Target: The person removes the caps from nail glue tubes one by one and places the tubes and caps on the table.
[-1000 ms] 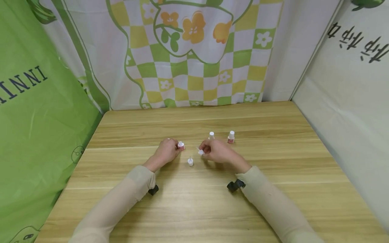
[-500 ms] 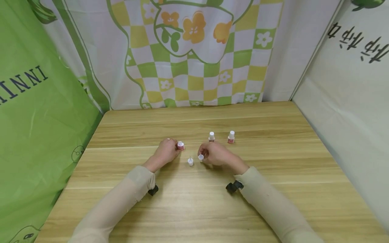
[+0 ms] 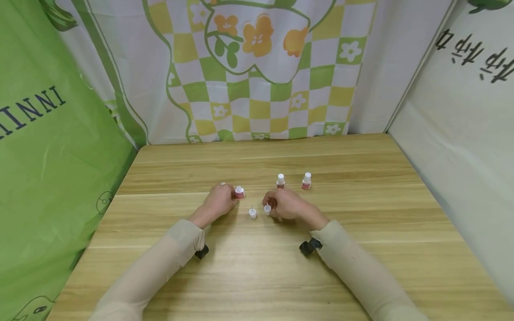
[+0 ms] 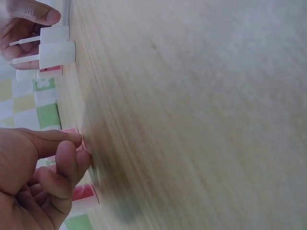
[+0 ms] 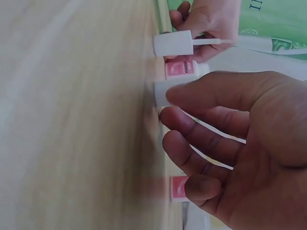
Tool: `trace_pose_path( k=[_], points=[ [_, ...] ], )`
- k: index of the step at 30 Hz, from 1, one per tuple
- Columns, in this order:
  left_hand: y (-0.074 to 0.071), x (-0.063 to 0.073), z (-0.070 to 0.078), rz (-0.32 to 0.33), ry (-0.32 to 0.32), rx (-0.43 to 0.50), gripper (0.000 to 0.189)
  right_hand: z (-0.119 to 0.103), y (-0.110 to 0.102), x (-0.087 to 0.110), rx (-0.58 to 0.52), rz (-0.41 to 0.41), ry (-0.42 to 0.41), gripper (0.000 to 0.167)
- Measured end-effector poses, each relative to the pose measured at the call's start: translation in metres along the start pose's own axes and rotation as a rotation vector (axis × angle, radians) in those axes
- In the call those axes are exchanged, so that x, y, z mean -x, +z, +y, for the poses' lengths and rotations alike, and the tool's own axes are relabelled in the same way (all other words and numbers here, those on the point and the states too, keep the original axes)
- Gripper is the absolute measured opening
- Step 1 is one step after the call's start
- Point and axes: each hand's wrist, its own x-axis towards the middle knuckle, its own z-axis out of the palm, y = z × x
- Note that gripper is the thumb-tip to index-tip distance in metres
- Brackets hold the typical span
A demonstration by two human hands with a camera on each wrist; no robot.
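My left hand [image 3: 218, 200] pinches a small bottle [image 3: 239, 192] with a pink-red label and a bare neck, standing upright on the table. Behind that hand, mostly hidden, another small bottle [image 4: 84, 199] shows its pink label in the left wrist view. With thumb and fingertips, my right hand [image 3: 287, 203] holds a white applicator cap [image 3: 267, 209] stem-up, its flat end right at the tabletop. Just left of it a second white applicator cap [image 3: 252, 214] stands on the table, thin stem pointing up.
Two capped bottles stand farther back: one bottle [image 3: 280, 180] directly beyond my right hand, another bottle [image 3: 307, 181] to its right. The wooden table [image 3: 257, 276] meets a patterned curtain [image 3: 257, 107] at its back edge.
My right hand has turned its applicator cap from tilted to stem-up and lowered it toward the table beside the other cap. The left hand stays on its bottle.
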Motion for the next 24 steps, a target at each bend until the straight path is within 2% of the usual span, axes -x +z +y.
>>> trace_pose_path(
  k=[4,10,16,24],
  points=[
    [0.0,0.002,-0.001,-0.017,-0.012,0.013,0.017,0.003,-0.005,0.001,-0.058,-0.01,0.013,0.04],
    [-0.001,0.005,-0.002,-0.019,-0.007,0.018,0.012,0.006,-0.015,0.003,-0.107,0.01,0.039,0.04],
    [-0.001,0.008,-0.001,0.023,0.044,0.009,0.01,0.007,-0.02,0.003,-0.128,0.07,0.046,0.032],
    [0.005,0.011,0.001,0.112,0.121,-0.034,0.008,0.006,-0.026,0.004,-0.136,0.141,0.134,0.025]
  ],
)
